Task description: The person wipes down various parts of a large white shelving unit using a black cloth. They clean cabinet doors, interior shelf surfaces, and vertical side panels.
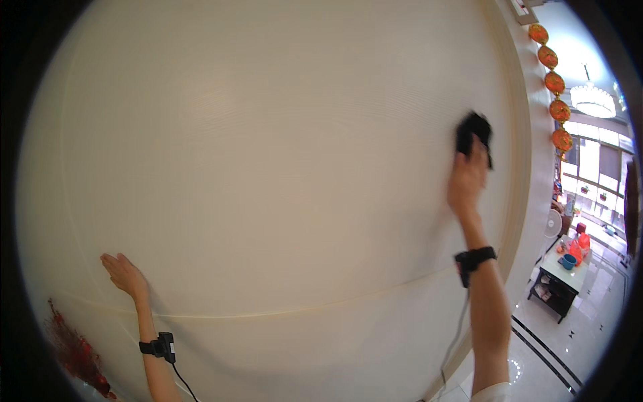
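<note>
A broad cream wall (301, 176) with a thin horizontal seam across its lower part fills most of the head view. My right hand (468, 183) presses a dark cloth (472, 128) against it, close to the moulded trim at the right; both cloth and fingers are slightly blurred. Far to the left and lower down, my left hand (125, 276) is laid on the wall surface and holds nothing, with the fingertips pointing up and left. Each wrist wears a black strap with a small device and a cable.
Raised trim (517, 151) borders the wall's right edge. Past it hangs a string of orange ornaments (554, 83), and a low table (567, 274) with red bags and a blue container stands on a glossy tiled floor (598, 311). Dark red dried-looking decoration (80, 352) sits at lower left.
</note>
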A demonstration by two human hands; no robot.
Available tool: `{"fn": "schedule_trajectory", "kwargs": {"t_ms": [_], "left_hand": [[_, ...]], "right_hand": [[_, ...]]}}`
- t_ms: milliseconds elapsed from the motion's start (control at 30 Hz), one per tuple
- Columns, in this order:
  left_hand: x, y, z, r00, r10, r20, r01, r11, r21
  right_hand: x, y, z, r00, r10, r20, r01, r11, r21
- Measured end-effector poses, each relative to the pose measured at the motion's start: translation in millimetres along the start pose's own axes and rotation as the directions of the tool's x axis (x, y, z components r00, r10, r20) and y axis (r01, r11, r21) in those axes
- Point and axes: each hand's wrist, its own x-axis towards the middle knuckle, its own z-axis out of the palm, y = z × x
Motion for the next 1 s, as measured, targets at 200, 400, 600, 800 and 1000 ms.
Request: {"fn": "schedule_trajectory", "kwargs": {"t_ms": [200, 400, 600, 800, 1000], "left_hand": [[-23, 22, 1, 0.997, -0.026, 0.076, 0.028, 1.000, -0.014], [-32, 34, -11, 0.981, 0.025, 0.191, -0.008, 0.996, -0.087], [-35, 27, -24, 0.885, 0.182, 0.428, 0.001, 0.920, -0.392], [-6, -1, -86, 0.748, 0.360, 0.557, 0.210, 0.668, -0.714], [8, -61, -92, 0.821, 0.292, 0.490, 0.104, 0.768, -0.632]], "right_hand": [[-76, 183, -25, 0.649, 0.753, -0.104, -0.738, 0.592, -0.324], [-56, 86, 6, 0.626, 0.779, -0.039, -0.752, 0.589, -0.295], [-45, -225, 68, 0.993, 0.098, -0.064, -0.110, 0.972, -0.209], [-99, -547, 76, 0.945, -0.318, 0.074, 0.310, 0.945, 0.105], [-244, -745, 53, 0.746, -0.646, 0.165, 0.509, 0.712, 0.484]]}}
